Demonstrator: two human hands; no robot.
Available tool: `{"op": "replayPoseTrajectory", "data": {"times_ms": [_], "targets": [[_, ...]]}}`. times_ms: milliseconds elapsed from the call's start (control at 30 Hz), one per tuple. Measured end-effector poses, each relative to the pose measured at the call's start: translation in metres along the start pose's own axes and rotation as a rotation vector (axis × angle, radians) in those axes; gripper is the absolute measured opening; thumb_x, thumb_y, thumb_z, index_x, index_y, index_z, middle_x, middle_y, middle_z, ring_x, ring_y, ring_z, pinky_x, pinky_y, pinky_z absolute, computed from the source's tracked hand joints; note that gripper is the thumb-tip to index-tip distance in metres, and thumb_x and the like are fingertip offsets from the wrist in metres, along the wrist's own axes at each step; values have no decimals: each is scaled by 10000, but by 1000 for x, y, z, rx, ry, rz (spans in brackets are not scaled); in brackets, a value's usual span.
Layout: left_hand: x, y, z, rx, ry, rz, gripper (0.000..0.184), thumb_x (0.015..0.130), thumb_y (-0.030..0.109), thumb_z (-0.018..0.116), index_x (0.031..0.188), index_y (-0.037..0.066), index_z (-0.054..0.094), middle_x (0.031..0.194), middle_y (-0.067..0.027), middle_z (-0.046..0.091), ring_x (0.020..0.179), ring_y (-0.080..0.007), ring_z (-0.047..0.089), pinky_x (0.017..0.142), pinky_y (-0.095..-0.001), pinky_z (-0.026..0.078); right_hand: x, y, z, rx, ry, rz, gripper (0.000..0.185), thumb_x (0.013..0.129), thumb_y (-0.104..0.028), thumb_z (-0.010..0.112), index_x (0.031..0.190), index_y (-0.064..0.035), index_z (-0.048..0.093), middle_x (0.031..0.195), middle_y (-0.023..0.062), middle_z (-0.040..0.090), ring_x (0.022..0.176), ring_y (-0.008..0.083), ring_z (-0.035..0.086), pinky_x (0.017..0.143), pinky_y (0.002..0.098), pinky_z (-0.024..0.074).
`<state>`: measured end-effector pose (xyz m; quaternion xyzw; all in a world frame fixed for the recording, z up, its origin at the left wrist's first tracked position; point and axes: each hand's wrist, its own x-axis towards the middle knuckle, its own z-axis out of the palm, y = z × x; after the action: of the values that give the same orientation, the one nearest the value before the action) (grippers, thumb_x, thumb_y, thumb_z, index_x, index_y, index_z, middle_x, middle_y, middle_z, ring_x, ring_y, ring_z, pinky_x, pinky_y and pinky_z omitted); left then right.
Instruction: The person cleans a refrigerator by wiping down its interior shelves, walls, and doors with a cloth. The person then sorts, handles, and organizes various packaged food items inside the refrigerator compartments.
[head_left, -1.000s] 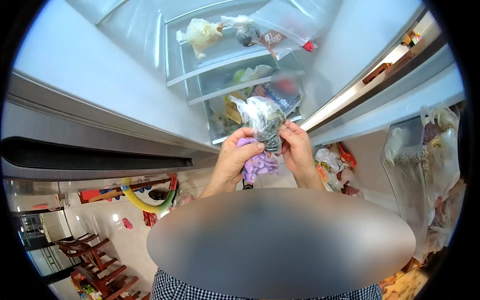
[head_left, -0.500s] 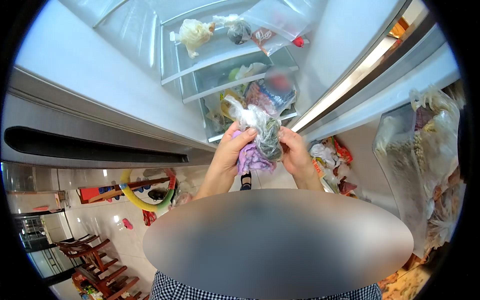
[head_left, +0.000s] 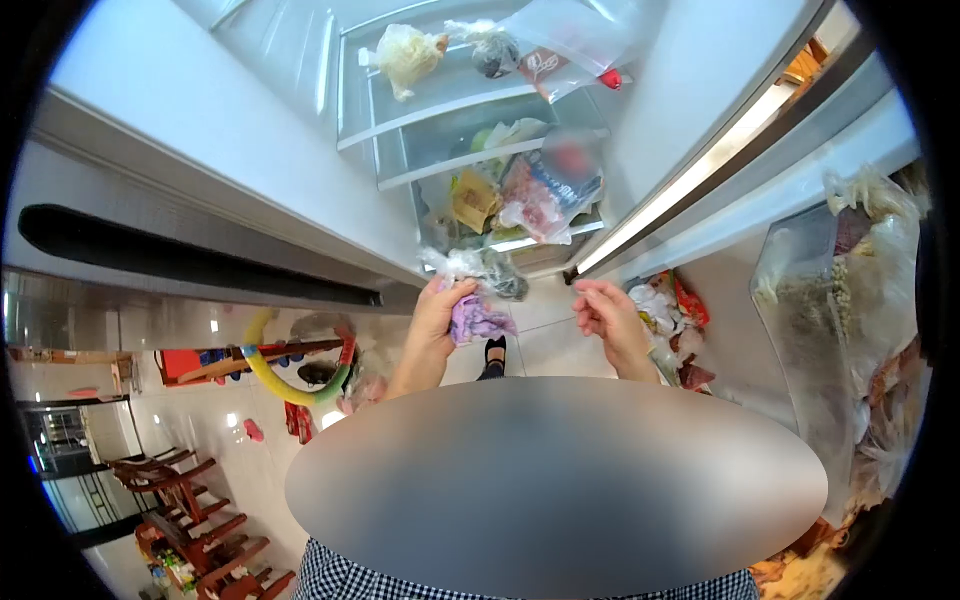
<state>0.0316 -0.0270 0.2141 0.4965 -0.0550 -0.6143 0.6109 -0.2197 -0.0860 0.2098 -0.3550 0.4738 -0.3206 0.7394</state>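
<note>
My left hand is closed on a clear knotted plastic bag with something dark green inside, and on a crumpled purple cloth hanging just below it. The thumb presses on top of both. To the right, apart from the bag, my right hand has nothing in it; its fingers are loosely bent and spread. Beyond my hands stands an open fridge, whose lower drawer holds a bag of pinkish food and a yellow packet.
On the upper fridge shelf sit several bagged items. The door with a black handle slot is at left. Full plastic bags fill the right door's bin. A yellow-green ring and wooden chairs are at lower left.
My right hand has let go of the bag and moved right. My left hand has shifted left and slightly down, still with the bag and the purple cloth.
</note>
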Motion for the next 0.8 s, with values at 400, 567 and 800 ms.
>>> {"op": "replayPoseTrajectory", "data": {"times_ms": [400,567,800], "targets": [[-54,-154,-376,-372,557,7,416,923,211,242,1119,-45,505,1034,-235,600,848,-352,632,703,-458,572,-68,84,-192,-518,828,-282,196,827,-122,612,994,-21,616,778,49,598,689,129,557,652,253,449],[-38,-149,-265,-57,517,-44,327,824,110,502,1119,-30,496,830,-141,589,692,-316,631,638,-454,570,-77,93,-216,-1013,848,-198,460,773,-302,678,1120,-25,560,987,163,608,906,267,586,866,371,434],[12,-172,-9,803,-106,250,291,789,132,618,1044,-6,591,768,-69,594,544,-130,564,498,-264,479,-123,73,-188,-937,580,-60,657,736,-485,664,1194,-32,537,1120,215,583,1087,348,531,949,398,401]]}}
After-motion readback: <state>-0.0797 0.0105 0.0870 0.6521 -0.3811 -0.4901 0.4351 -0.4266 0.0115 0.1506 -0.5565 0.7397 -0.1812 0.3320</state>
